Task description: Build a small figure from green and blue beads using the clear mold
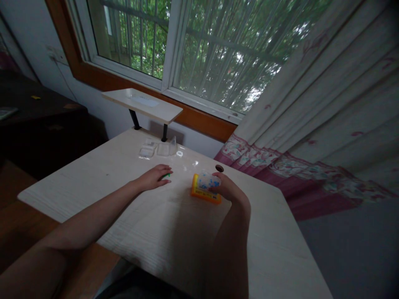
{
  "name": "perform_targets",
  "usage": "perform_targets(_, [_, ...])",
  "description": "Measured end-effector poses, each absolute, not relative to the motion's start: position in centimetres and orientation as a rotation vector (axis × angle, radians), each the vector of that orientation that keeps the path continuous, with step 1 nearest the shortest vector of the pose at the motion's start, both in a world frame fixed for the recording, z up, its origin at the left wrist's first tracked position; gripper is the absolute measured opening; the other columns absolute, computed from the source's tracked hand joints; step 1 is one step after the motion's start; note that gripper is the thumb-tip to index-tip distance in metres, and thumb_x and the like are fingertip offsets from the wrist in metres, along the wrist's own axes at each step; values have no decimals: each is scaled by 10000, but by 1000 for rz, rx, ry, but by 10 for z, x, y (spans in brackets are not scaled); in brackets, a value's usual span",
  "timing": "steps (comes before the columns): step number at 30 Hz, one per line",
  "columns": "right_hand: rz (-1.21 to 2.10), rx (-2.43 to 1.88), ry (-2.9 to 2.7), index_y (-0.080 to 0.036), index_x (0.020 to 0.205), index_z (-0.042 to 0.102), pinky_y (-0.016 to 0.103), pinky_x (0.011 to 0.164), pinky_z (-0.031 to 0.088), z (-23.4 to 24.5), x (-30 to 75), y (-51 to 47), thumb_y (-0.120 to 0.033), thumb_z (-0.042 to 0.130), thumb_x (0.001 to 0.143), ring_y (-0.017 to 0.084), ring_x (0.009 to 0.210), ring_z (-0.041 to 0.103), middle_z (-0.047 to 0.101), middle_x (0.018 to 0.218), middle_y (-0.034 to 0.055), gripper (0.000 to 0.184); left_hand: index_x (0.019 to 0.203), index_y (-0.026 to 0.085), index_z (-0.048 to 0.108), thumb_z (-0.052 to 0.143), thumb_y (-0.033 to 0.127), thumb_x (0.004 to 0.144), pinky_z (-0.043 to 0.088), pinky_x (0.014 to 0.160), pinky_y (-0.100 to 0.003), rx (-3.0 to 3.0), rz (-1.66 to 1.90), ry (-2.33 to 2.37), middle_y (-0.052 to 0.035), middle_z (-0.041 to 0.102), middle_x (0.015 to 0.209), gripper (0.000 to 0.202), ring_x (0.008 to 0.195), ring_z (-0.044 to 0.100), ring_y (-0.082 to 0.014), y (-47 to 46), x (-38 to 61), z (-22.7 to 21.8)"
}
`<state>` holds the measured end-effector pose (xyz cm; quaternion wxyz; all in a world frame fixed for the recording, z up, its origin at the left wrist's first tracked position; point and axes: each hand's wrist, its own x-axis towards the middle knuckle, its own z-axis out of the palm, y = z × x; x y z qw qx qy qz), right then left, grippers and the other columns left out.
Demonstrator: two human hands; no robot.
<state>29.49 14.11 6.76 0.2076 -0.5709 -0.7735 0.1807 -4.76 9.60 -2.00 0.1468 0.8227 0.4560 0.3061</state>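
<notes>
My right hand (227,189) grips a small clear plastic container (205,181) with blue bits in it. The container is over an orange and yellow box (204,198) lying on the white table (131,224); whether the two touch, I cannot tell. To the left, my left hand (154,177) rests low at the tabletop, its thumb and fingers apart. Between them shows a small green thing (166,175), too small to name, partly hidden by the fingers.
Clear plastic cases (165,149) lie at the back of the table, below a raised shelf (143,104) on black legs. A round hole (219,168) is in the tabletop near the back edge. A curtain (280,153) hangs along the right side, beside the window.
</notes>
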Motion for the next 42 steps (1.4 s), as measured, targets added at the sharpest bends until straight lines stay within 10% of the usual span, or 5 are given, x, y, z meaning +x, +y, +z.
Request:
perform_targets(13, [387, -1436, -2316, -188, 1252, 561, 438, 1063, 386, 97, 221, 120, -322, 761, 669, 279, 1228, 514, 579, 1282, 120, 631, 1240, 228, 638, 609, 433, 891, 368, 1102, -477, 2282, 1095, 1217, -126, 610, 1263, 407, 1248, 509, -276, 91, -48, -1])
perform_targets(20, [332, -1277, -2449, -181, 1289, 546, 438, 1040, 399, 97, 168, 103, -403, 730, 739, 292, 1199, 525, 599, 1257, 131, 621, 1547, 325, 137, 754, 486, 762, 378, 1098, -444, 1638, 1383, 648, -153, 386, 1508, 1012, 1366, 419, -311, 81, -39, 19])
perform_targets(28, [395, -1077, -2509, -179, 1388, 488, 420, 1079, 401, 85, 142, 93, -265, 545, 901, 248, 1279, 501, 555, 1388, 115, 497, 1294, 177, 539, 802, 422, 676, 507, 883, -349, 1378, 1473, 958, -100, 638, 1146, 715, 996, 624, -226, 88, -46, 18])
perform_targets(42, [222, -1293, -2623, -112, 1290, 579, 316, 893, 517, 87, 112, 87, -145, 492, 861, 226, 985, 672, 706, 1100, 133, 439, 1105, 146, 580, 759, 483, 687, 491, 646, -249, 1259, 1583, 1272, -20, 622, 841, 566, 723, 590, -137, 92, -40, 12])
